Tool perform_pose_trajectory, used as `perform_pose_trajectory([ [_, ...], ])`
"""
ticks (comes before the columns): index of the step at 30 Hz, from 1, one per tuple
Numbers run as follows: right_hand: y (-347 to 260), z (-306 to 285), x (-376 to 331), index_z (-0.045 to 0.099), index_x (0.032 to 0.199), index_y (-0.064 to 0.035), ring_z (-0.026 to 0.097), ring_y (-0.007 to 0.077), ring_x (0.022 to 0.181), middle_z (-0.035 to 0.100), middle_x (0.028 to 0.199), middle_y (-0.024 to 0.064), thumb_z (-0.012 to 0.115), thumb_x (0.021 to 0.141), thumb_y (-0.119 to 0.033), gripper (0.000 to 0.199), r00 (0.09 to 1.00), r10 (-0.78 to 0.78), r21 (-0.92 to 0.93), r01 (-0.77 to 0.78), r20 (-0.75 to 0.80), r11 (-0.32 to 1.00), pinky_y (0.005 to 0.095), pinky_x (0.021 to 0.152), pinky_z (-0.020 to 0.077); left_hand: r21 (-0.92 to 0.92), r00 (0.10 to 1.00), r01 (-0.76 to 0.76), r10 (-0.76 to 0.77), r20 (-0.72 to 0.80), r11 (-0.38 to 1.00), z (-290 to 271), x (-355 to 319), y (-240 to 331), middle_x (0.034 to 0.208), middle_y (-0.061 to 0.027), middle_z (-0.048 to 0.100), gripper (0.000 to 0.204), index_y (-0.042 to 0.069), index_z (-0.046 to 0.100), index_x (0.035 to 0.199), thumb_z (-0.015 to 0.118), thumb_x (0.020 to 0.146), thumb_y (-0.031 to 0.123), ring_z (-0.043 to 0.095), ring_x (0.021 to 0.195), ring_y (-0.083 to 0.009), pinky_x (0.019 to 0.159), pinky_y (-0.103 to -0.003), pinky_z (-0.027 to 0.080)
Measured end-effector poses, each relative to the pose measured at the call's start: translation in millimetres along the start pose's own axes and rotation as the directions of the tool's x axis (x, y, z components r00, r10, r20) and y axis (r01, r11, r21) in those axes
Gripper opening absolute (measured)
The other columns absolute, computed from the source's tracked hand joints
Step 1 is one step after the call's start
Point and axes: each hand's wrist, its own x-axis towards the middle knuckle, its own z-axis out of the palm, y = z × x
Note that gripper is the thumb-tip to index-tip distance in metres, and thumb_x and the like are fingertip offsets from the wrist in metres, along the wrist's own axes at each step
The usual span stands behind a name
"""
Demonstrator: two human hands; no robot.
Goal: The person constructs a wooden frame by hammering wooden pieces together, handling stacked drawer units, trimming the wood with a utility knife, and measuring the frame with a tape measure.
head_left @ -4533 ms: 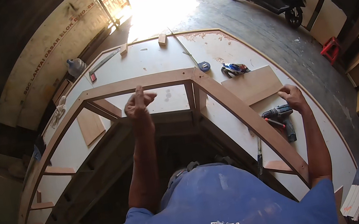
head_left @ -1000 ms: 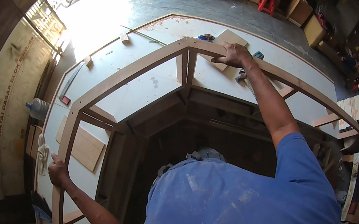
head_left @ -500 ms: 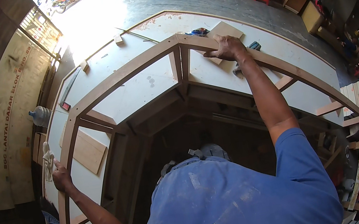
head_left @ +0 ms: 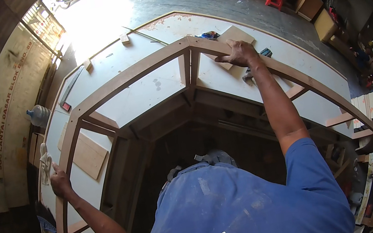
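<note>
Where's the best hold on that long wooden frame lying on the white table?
Probably the long outer rail of the wooden frame, from above, hands spread wide. It lies flat on the white table, too long for one grip. The left hand and right hand already sit on that rail, far apart.

A long brown wooden frame [head_left: 139, 75] with cross-rails lies flat, apparently, across the white worktop [head_left: 143, 96].
</note>
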Motion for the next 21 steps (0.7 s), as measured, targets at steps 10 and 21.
perform_pose_trajectory([
  [10, -27, 179, -134, 0.06, 0.081, -0.0043, 0.058, 0.0376, 0.081, 0.06, 0.082, 0.0157, 0.068, 0.085, -0.017, 0.016, 0.823, 0.072, 0.465, 0.244, -0.563, 0.851, 0.0465, 0.078, 0.046, -0.293, 0.842, -0.172, -0.014, -0.54, 0.94, 22, -24, 0, 0.087, -0.0195, 0.072, 0.043, 0.001, 0.073, 0.092, 0.056, 0.1, 0.04, 0.069, 0.081, -0.0396, 0.072, -0.047, 0.053],
  [21, 113, 227, -142, 0.063, 0.095, -0.0041, 0.068, 0.0414, 0.078, 0.068, 0.079, 0.0202, 0.052, 0.1, -0.027, 0.026, 0.805, 0.532, 0.597, -0.298, -0.262, 0.745, 0.0484, 0.067, 0.0513, -0.618, 0.859, -0.216, 0.448, 0.247, 0.756, 128, -229, 156, 0.052, -0.0066, 0.047, 0.048, -0.001, 0.051, 0.059, 0.063, 0.097, 0.025, 0.042, 0.051, -0.0116, 0.05, -0.038, 0.034],
])
